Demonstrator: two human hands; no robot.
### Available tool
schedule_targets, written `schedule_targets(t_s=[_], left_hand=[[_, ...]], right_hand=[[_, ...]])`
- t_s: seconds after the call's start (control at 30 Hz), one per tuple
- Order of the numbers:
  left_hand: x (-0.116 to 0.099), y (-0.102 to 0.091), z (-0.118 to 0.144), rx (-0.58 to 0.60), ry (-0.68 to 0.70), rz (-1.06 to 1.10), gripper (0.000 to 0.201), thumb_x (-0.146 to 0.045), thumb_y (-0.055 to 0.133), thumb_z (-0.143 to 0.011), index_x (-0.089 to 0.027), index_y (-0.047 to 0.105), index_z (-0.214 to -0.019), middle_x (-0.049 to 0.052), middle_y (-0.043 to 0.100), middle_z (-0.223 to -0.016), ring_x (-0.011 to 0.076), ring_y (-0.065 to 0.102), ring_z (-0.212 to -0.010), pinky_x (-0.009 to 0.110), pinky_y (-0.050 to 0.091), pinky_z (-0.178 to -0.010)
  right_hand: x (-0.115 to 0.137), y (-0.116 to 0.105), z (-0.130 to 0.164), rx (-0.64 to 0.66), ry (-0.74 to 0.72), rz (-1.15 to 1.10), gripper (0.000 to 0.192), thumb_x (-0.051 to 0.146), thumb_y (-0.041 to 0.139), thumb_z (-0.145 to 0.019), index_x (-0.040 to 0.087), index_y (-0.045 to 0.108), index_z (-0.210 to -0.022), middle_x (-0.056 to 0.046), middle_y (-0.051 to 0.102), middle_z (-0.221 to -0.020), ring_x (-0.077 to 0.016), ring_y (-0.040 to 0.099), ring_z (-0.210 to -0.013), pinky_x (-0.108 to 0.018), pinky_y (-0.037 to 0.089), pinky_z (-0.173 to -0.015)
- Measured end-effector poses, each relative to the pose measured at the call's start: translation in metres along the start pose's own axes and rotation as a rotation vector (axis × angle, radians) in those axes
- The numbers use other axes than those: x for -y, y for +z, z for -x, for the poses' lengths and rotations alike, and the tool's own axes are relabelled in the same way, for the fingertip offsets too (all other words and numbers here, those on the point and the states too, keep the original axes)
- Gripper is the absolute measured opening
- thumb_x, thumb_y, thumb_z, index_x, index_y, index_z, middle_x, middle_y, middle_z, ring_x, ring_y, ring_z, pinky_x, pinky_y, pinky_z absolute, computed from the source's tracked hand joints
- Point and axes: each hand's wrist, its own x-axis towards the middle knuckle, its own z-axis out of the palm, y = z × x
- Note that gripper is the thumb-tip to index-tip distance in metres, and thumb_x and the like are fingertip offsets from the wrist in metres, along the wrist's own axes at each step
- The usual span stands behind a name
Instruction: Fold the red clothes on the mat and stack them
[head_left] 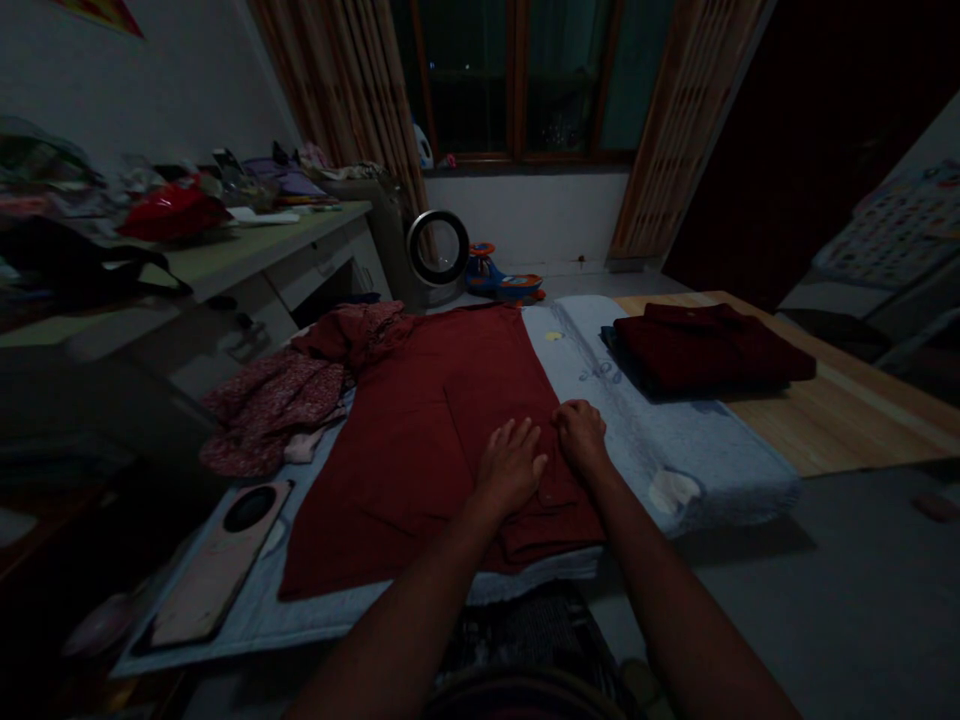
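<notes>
A dark red garment (pixel 405 430) lies spread over the light blue blanket (pixel 645 440), one part of it folded over on the right. My left hand (pixel 512 465) rests flat on that folded part, fingers spread. At the garment's right edge, my right hand (pixel 581 432) has its fingers curled in and pressed together on the cloth. Whether a bit of fabric is pinched there is hard to see, but the fingertips touch the edge. To the left lies a crumpled patterned garment (pixel 285 400).
A folded dark red garment (pixel 705 345) tops a small stack on the wooden board (pixel 795 430) at right. A phone (pixel 221 565) lies at the blanket's front left corner. A cluttered desk (pixel 277 245) stands left; a washing machine door (pixel 438 248) hangs open behind.
</notes>
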Motion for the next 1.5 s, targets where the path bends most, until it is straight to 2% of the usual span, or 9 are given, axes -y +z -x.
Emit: schedule_targets(t_s=[0.13,0.2,0.33,0.57,0.7,1.07,1.23,1.4,1.5], left_hand=[[0.000,0.000,0.000,-0.010,0.010,0.000,0.054,-0.045,0.040,-0.096,-0.021,0.040,-0.145,0.005,0.034,-0.155,0.0285,0.026,-0.142,0.047,0.023,-0.116],[0.000,-0.001,0.001,-0.019,0.018,0.000,0.054,-0.045,0.039,-0.096,-0.021,0.040,-0.144,0.005,0.034,-0.155,0.0288,0.027,-0.142,0.046,0.024,-0.116],[0.000,-0.002,0.001,-0.021,0.017,0.000,0.054,-0.045,0.039,-0.096,-0.021,0.040,-0.144,0.004,0.035,-0.154,0.0290,0.028,-0.141,0.047,0.024,-0.115],[0.000,0.000,0.001,-0.017,0.012,0.001,0.054,-0.043,0.040,-0.095,-0.021,0.040,-0.144,0.004,0.034,-0.155,0.0275,0.027,-0.142,0.046,0.024,-0.116],[0.001,0.001,0.002,-0.027,0.008,-0.002,0.053,-0.042,0.040,-0.095,-0.021,0.040,-0.144,0.003,0.034,-0.155,0.0271,0.026,-0.142,0.046,0.024,-0.116],[0.001,-0.001,0.001,-0.017,0.024,0.007,0.054,-0.029,0.043,-0.091,-0.020,0.041,-0.144,0.004,0.035,-0.154,0.0270,0.027,-0.142,0.046,0.023,-0.116],[0.001,-0.004,0.001,-0.029,0.063,0.033,0.053,-0.020,0.047,-0.086,-0.028,0.046,-0.138,-0.001,0.029,-0.157,0.0286,0.027,-0.141,0.050,0.027,-0.113],[0.000,-0.005,0.002,-0.032,0.086,0.075,0.043,-0.016,0.044,-0.087,-0.030,0.053,-0.127,-0.003,0.048,-0.145,0.0235,0.030,-0.140,0.053,0.024,-0.114],[0.000,-0.005,0.001,-0.041,0.080,0.092,0.039,-0.015,0.043,-0.088,-0.029,0.054,-0.123,-0.002,0.053,-0.139,0.0225,0.034,-0.138,0.052,0.024,-0.114]], right_hand=[[0.001,-0.005,0.002,0.039,-0.006,-0.003,0.020,0.018,0.051,-0.083,0.024,0.068,-0.091,-0.008,0.058,-0.112,-0.0248,0.050,-0.104,-0.036,0.034,-0.090],[0.001,-0.005,0.002,0.051,-0.005,-0.006,0.015,0.025,0.055,-0.082,0.023,0.066,-0.092,-0.008,0.058,-0.110,-0.0256,0.050,-0.104,-0.037,0.034,-0.091],[-0.004,-0.004,0.001,0.079,-0.061,-0.015,0.019,0.036,0.058,-0.081,0.023,0.062,-0.094,-0.008,0.058,-0.109,-0.0254,0.049,-0.105,-0.038,0.033,-0.094],[-0.016,-0.004,-0.002,0.169,-0.193,-0.039,0.030,0.032,0.063,-0.072,0.022,0.056,-0.100,-0.007,0.058,-0.113,-0.0243,0.049,-0.109,-0.038,0.033,-0.096],[-0.016,-0.009,-0.002,0.208,-0.209,-0.025,0.039,0.032,0.064,-0.066,0.021,0.055,-0.102,-0.007,0.056,-0.114,-0.0250,0.048,-0.108,-0.038,0.034,-0.096],[-0.019,-0.009,-0.002,0.231,-0.203,-0.061,0.034,0.019,0.051,-0.071,0.021,0.056,-0.104,-0.007,0.057,-0.117,-0.0232,0.047,-0.112,-0.035,0.030,-0.098],[-0.018,-0.012,-0.003,0.255,-0.211,-0.071,0.037,0.014,0.049,-0.070,0.021,0.058,-0.106,-0.008,0.057,-0.118,-0.0224,0.047,-0.112,-0.034,0.031,-0.098],[-0.014,-0.014,0.001,0.249,-0.178,-0.098,0.039,0.010,0.049,-0.069,0.024,0.063,-0.103,-0.006,0.049,-0.132,-0.0223,0.038,-0.126,-0.038,0.026,-0.105],[-0.014,-0.014,0.002,0.254,-0.176,-0.095,0.034,0.010,0.049,-0.070,0.026,0.066,-0.095,-0.004,0.046,-0.135,-0.0219,0.036,-0.129,-0.038,0.025,-0.106]])
